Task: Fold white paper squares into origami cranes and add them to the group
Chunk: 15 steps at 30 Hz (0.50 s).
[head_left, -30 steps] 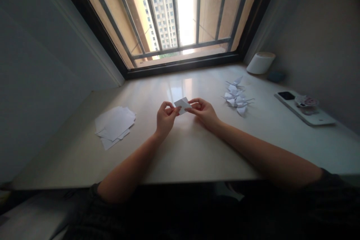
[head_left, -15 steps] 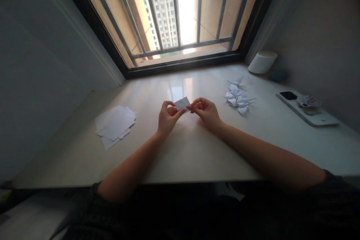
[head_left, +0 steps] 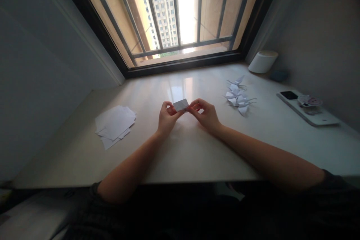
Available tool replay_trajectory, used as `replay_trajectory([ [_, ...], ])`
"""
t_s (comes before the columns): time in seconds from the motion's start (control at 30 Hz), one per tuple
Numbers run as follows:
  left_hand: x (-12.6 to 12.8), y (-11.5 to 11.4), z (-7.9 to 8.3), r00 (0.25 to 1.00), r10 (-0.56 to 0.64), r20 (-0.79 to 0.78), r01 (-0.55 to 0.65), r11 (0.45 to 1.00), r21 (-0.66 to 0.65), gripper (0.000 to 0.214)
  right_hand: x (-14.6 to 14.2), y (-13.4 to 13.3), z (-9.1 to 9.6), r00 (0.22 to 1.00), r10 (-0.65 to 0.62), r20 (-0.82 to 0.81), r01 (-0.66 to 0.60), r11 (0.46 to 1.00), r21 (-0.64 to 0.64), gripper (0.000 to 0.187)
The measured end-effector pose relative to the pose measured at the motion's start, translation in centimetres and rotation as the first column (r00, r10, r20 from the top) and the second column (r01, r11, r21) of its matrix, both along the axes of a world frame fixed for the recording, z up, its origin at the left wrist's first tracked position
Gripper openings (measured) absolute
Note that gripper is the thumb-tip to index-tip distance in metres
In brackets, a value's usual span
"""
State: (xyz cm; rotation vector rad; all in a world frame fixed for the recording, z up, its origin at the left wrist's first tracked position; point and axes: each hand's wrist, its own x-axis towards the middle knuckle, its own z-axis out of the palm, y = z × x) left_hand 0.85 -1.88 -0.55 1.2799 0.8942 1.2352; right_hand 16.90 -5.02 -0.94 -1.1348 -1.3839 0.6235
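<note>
A small folded piece of white paper point(head_left: 180, 104) is held up in the middle, just above the pale tabletop point(head_left: 197, 157). My left hand point(head_left: 167, 117) pinches its left and lower edge between thumb and fingers. At the lower right corner of the paper, the thumb and fingertips of my right hand point(head_left: 204, 111) are closed on it. The fingertips of both hands almost meet there. To the left lies a loose stack of white paper sheets point(head_left: 115, 122). Several folded white paper figures point(head_left: 238, 95) with pointed tips are heaped to the right.
A phone point(head_left: 306, 108) in a light case, with a round clear grip on its back, lies at the far right. Behind it stand a white cup-like container point(head_left: 263, 62) and a dark rounded object point(head_left: 278, 76). A barred window point(head_left: 180, 15) rises behind the table.
The folded paper has tilted and shifted slightly left, and its diagonal crease shows less. My right fingers have moved slightly on its corner. My left hand keeps its grip.
</note>
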Motion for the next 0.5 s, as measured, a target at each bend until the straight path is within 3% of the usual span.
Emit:
replay_trajectory([
  [0.17,0.0,0.0,0.1,1.0,-0.021,-0.009,0.021,0.999,-0.025,0.055,0.1,0.1,-0.1,1.0,-0.005,0.024,0.005,1.0,0.003,0.019],
  [0.5,-0.1,0.3,0.3,0.999,-0.016,0.051,0.022,0.992,-0.123,0.052,0.3,1.2,-0.5,0.989,0.035,-0.145,-0.049,0.995,-0.092,0.029],
])
